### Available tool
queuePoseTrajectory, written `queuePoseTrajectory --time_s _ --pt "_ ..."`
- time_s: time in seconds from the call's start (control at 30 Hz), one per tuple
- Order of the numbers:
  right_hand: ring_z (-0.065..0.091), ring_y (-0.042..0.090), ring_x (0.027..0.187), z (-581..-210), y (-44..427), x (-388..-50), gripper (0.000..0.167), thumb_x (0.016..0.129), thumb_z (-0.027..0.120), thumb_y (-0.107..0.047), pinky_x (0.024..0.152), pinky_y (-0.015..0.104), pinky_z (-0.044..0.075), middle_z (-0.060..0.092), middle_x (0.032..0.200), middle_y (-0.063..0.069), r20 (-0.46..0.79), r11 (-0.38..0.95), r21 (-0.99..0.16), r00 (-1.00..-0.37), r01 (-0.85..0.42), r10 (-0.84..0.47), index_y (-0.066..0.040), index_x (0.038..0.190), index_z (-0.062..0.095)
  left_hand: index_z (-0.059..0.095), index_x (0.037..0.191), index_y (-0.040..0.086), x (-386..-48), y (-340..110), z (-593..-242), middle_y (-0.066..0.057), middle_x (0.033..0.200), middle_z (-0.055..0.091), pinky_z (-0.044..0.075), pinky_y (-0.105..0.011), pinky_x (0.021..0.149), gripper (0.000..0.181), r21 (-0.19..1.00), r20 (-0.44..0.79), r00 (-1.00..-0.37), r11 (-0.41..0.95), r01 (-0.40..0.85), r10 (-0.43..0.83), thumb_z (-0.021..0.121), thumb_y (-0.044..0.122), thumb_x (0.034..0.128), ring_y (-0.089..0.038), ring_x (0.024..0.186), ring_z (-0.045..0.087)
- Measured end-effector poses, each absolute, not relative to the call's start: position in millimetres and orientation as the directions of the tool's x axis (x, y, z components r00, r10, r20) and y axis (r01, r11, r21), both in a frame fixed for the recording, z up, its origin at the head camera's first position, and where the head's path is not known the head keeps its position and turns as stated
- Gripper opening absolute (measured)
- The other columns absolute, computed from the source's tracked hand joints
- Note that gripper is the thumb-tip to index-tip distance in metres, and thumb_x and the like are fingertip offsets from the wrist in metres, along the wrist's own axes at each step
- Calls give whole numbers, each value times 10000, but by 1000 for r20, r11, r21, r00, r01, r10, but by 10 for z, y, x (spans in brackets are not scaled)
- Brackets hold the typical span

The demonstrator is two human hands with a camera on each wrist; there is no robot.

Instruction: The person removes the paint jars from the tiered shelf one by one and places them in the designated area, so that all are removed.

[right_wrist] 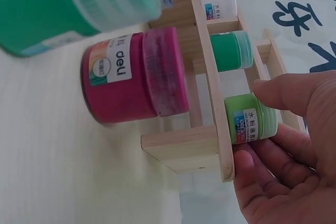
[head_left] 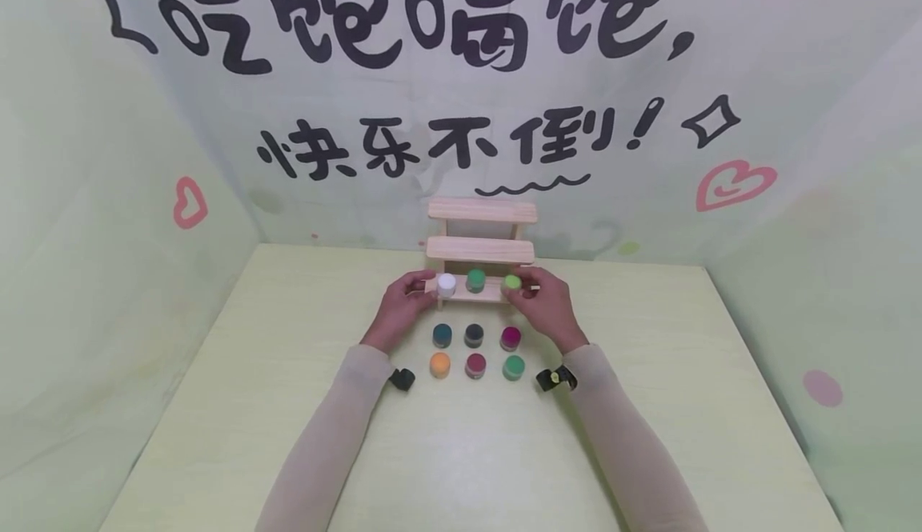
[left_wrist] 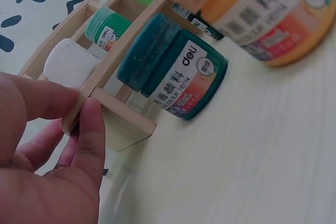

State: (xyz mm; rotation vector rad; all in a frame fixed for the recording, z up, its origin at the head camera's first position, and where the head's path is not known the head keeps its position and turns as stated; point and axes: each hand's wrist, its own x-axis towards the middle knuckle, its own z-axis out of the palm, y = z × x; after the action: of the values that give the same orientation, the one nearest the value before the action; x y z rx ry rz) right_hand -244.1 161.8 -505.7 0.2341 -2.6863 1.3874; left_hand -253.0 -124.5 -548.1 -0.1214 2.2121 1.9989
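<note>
A small three-step wooden rack [head_left: 481,250] stands at the back of the table. On its lowest step are a white paint jar [head_left: 446,285] at the left, a green paint jar [head_left: 476,280] in the middle and a light green paint jar [right_wrist: 244,121] at the right. My left hand [head_left: 403,304] pinches the left end of that step between thumb and fingers, right beside the white jar. At the other end, my right hand [head_left: 549,306] grips the light green jar, with the thumb [right_wrist: 283,94] on its lid side and fingers beneath.
In front of the rack, two rows of paint jars stand on the table [head_left: 461,452]: teal [head_left: 442,335], dark grey [head_left: 474,335] and magenta [head_left: 511,338] behind; orange [head_left: 440,365], dark red [head_left: 475,366] and green [head_left: 514,367] nearer. A printed cloth backdrop [head_left: 346,212] hangs behind.
</note>
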Motion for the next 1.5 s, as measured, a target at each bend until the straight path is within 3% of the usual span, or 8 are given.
queuePoseTrajectory --time_s 0.3,0.5,0.77,1.27,1.5 --pt "676 206 995 -5061 1594 -2333 438 878 779 -263 860 345 619 697 1119 41 147 555 -812 -983 -181 -106 -146 1286 669 650 1275 246 -2547 -1234 -5443 -70 1193 648 542 -316 951 422 974 -202 -979 114 -196 42 776 194 875 -215 1078 663" --pt "682 227 1048 -5020 1548 -2175 407 874 780 -196 918 338 611 691 1149 51 160 508 -835 -976 -212 -144 -111 1257 672 648 1278 246 -2531 -1229 -5427 -77 1194 624 540 -311 936 419 973 -209 -977 112 -203 46 773 193 882 -220 1068 646" --pt "678 210 1058 -5003 1489 -1998 415 897 768 -185 881 285 616 685 1165 33 134 485 -847 -970 -219 -203 -70 1278 653 650 1280 238 -2527 -1235 -5436 -83 1186 615 549 -273 891 427 972 -218 -975 102 -213 46 769 161 877 -216 1043 615" --pt "712 231 979 -5069 1364 -1763 380 902 773 -243 816 274 624 686 1173 -24 177 438 -844 -931 -311 -320 -174 1260 663 633 1304 221 -2605 -1253 -5409 -95 1197 604 556 -278 875 434 963 -232 -971 159 -219 66 752 159 892 -231 1042 620" --pt "711 265 980 -5105 1266 -1585 415 882 788 -203 847 365 627 690 1160 -25 157 380 -878 -927 -289 -341 -62 1255 676 635 1306 211 -2582 -1257 -5416 -104 1208 611 562 -291 900 447 966 -234 -970 132 -223 70 757 139 882 -234 1059 643"
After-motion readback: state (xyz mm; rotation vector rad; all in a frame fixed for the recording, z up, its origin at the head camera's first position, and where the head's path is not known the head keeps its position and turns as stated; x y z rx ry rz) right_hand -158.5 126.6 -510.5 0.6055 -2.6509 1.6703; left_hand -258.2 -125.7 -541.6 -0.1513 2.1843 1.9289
